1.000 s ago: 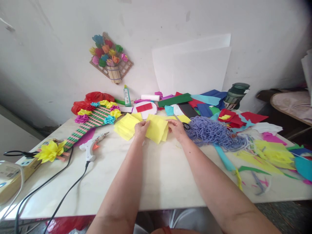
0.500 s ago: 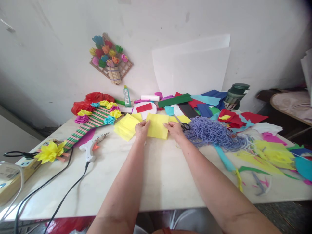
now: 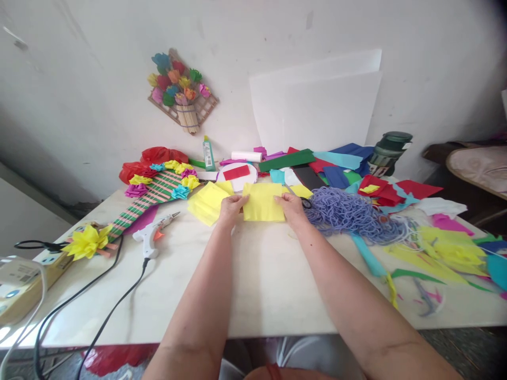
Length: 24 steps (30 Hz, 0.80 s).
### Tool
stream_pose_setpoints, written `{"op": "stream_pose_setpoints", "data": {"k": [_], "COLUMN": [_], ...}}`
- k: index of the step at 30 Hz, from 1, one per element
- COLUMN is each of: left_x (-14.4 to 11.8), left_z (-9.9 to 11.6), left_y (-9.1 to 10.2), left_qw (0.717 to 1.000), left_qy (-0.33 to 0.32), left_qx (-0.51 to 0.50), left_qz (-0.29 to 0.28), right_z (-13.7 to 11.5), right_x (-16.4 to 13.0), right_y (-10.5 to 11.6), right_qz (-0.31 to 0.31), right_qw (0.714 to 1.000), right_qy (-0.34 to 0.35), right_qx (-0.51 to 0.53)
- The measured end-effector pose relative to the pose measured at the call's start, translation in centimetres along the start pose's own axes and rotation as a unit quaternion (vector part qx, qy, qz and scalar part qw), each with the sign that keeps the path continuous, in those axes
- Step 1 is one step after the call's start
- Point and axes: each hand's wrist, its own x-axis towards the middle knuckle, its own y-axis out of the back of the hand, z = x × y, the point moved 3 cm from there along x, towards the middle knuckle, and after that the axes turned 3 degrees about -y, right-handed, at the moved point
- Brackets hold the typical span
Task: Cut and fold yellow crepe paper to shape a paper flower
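A square of yellow crepe paper (image 3: 263, 202) is stretched flat between my two hands, above the middle of the table. My left hand (image 3: 233, 208) pinches its left edge between thumb and fingers. On the opposite edge, my right hand (image 3: 292, 207) grips the same sheet. More yellow sheets (image 3: 206, 203) lie in a loose stack just left of my left hand. A pair of scissors (image 3: 306, 202) rests beside my right hand, partly hidden by it. Right of the scissors is a heap of purple yarn (image 3: 348, 214).
A glue gun (image 3: 149, 236) with a trailing cord lies at left, near a striped green panel (image 3: 144, 203) edged with paper flowers. A power strip (image 3: 35, 285) sits at the left edge. Coloured paper scraps (image 3: 447, 248) cover the right side. A dark green bottle (image 3: 390, 153) stands behind.
My right hand has shifted slightly right, and the yellow sheet is now held straighter and wider between both hands. The whole view has tilted a little.
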Motion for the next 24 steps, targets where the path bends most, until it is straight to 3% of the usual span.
{"op": "stream_pose_setpoints", "data": {"k": [19,24], "left_x": [0.23,-0.11], "left_z": [-0.1,0.04], "left_y": [0.11,-0.16], "left_qw": [1.0,0.998], "left_qy": [-0.021,-0.016], "left_qx": [0.016,-0.007], "left_qz": [0.015,-0.057], "right_z": [0.43,0.37], "right_x": [0.31,0.33], "right_y": [-0.21,-0.34], "right_qz": [0.0,-0.015], "right_qw": [0.994,0.987], "right_qy": [-0.061,-0.071], "right_qx": [0.093,0.141]}}
